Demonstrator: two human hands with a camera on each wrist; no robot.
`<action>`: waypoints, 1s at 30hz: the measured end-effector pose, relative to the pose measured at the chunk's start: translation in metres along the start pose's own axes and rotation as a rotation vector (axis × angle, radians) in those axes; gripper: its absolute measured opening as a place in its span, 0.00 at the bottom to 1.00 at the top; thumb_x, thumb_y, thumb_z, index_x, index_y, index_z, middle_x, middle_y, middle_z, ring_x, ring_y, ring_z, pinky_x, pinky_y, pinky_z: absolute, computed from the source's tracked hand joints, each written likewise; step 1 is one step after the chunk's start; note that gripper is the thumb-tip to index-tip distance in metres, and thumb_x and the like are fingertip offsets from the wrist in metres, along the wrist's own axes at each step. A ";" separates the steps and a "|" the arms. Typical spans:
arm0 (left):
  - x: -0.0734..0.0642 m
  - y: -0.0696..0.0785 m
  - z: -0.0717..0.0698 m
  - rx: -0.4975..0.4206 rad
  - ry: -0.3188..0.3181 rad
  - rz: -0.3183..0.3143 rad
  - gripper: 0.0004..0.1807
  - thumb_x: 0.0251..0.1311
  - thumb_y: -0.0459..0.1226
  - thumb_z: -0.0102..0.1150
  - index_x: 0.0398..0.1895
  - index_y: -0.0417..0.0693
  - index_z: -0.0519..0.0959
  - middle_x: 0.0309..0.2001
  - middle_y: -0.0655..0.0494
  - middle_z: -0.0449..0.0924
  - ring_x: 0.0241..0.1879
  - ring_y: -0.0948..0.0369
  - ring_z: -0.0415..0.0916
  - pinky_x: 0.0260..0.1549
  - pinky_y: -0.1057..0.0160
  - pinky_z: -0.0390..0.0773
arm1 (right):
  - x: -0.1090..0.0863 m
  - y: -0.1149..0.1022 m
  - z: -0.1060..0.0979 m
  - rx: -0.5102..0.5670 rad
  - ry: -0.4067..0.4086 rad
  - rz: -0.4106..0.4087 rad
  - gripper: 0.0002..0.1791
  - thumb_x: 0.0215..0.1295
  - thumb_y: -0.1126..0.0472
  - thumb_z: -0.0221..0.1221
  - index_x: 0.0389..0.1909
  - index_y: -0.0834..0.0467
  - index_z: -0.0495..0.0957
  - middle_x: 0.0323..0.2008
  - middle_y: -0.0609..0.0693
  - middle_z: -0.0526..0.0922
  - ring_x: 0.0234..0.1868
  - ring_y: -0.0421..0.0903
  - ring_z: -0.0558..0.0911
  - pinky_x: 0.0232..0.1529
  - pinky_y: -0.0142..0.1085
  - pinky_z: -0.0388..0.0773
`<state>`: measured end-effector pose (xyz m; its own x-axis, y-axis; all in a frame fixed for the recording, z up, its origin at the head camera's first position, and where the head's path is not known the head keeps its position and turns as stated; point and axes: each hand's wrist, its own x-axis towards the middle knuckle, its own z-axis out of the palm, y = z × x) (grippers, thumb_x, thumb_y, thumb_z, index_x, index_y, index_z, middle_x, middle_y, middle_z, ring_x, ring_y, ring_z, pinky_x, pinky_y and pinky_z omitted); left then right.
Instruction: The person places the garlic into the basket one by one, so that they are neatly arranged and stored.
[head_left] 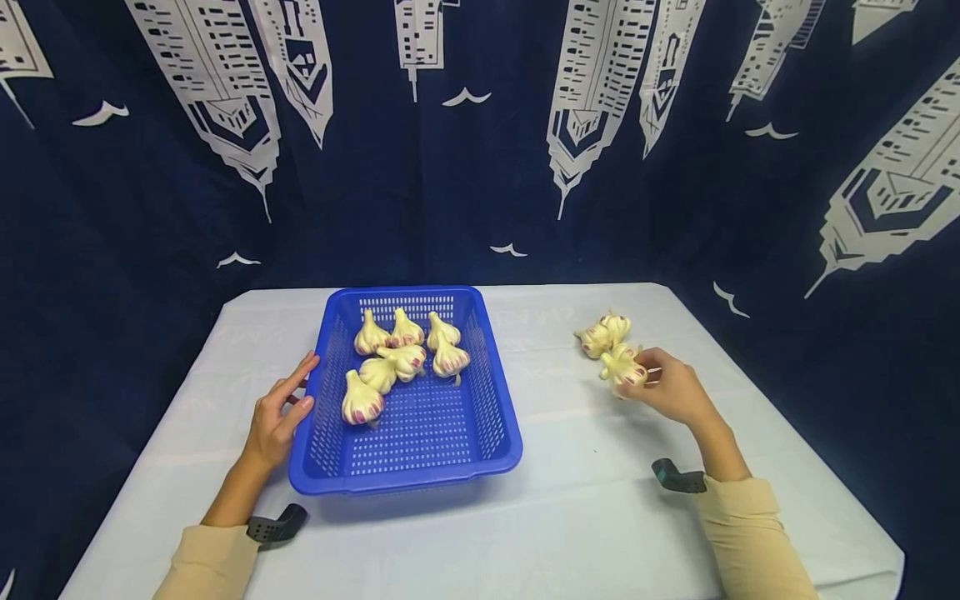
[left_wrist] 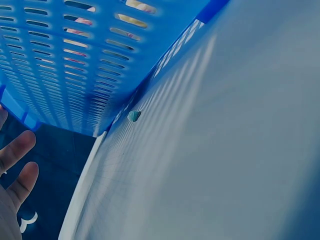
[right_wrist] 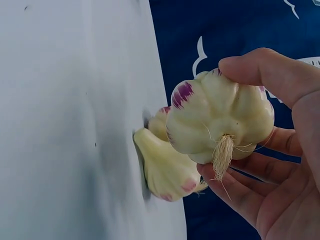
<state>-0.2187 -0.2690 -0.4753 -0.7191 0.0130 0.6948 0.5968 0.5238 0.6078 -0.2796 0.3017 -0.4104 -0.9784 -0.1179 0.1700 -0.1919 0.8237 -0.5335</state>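
Note:
With thumb and fingers my right hand (head_left: 678,393) holds a garlic bulb (head_left: 621,367), pale with purple streaks. In the right wrist view the root tuft of this garlic bulb (right_wrist: 220,115) faces the camera. Two more garlic bulbs (head_left: 597,341) lie together on the table just beyond it. My left hand (head_left: 270,429) is at the left side of a blue plastic basket (head_left: 420,454), its fingers spread and fingertips right at the rim. Several garlic bulbs (head_left: 362,400) sit inside the basket, mostly toward its back and left.
A white cloth covers the table (head_left: 570,517). Behind and around it hangs a dark blue curtain (head_left: 450,183) with white building prints. Dark wrist devices (head_left: 277,527) stick out beside both forearms, below beige sleeves (head_left: 213,562).

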 end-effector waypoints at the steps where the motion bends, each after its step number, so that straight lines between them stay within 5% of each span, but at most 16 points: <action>1: 0.000 0.000 0.000 -0.001 0.000 0.000 0.30 0.56 0.32 0.48 0.66 0.37 0.72 0.67 0.41 0.69 0.46 0.74 0.68 0.36 0.73 0.65 | 0.001 -0.002 0.000 0.002 0.000 -0.008 0.34 0.53 0.53 0.71 0.54 0.70 0.72 0.49 0.68 0.79 0.49 0.64 0.80 0.45 0.52 0.80; 30: 0.000 0.002 0.000 0.016 -0.002 -0.009 0.30 0.56 0.33 0.48 0.65 0.35 0.73 0.67 0.41 0.69 0.46 0.76 0.68 0.36 0.74 0.65 | 0.022 -0.046 0.018 0.055 0.037 -0.212 0.34 0.50 0.58 0.71 0.55 0.75 0.74 0.47 0.68 0.80 0.46 0.62 0.80 0.41 0.46 0.79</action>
<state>-0.2177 -0.2681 -0.4743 -0.7253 0.0101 0.6884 0.5846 0.5372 0.6080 -0.2942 0.2514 -0.3972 -0.9124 -0.2641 0.3127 -0.3979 0.7508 -0.5271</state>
